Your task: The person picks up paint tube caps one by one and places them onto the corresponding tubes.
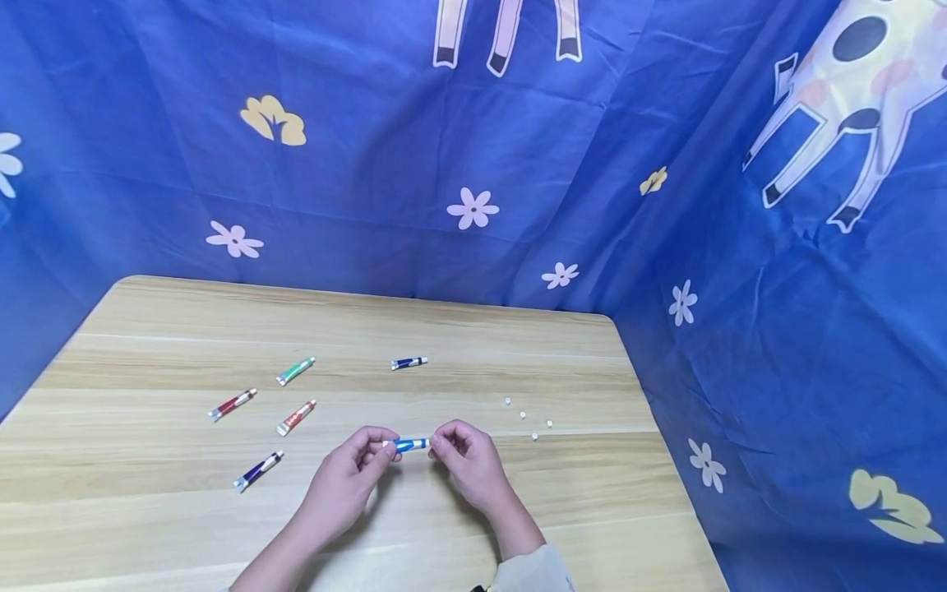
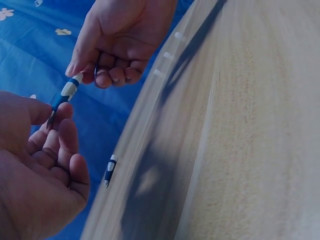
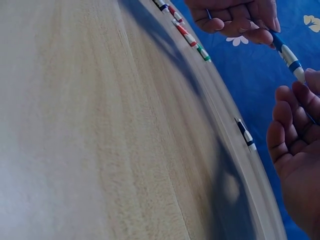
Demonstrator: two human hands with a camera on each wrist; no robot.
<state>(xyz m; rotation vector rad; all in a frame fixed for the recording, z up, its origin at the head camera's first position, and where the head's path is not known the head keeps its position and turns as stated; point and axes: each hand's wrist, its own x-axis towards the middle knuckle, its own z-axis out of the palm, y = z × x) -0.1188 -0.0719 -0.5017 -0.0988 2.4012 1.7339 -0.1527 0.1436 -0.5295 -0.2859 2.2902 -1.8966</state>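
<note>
A small blue-and-white paint tube (image 1: 411,445) is held in the air above the wooden table, lying nearly level between both hands. My left hand (image 1: 348,481) pinches its flat tail between thumb and fingers. At the narrow white end, my right hand (image 1: 473,464) pinches with thumb and forefinger; whether that end is a cap or a bare nozzle is covered by the fingertips. In the left wrist view the tube (image 2: 69,90) slants between the left hand (image 2: 40,165) and the right hand (image 2: 122,42). The right wrist view also has the tube (image 3: 287,55) spanning the two hands.
On the table (image 1: 592,485) at left lie a green tube (image 1: 296,371), a dark red tube (image 1: 233,404), an orange-red tube (image 1: 297,418) and a purple tube (image 1: 259,471). A dark blue tube (image 1: 409,363) lies farther back. Several tiny white caps (image 1: 523,415) sit at right.
</note>
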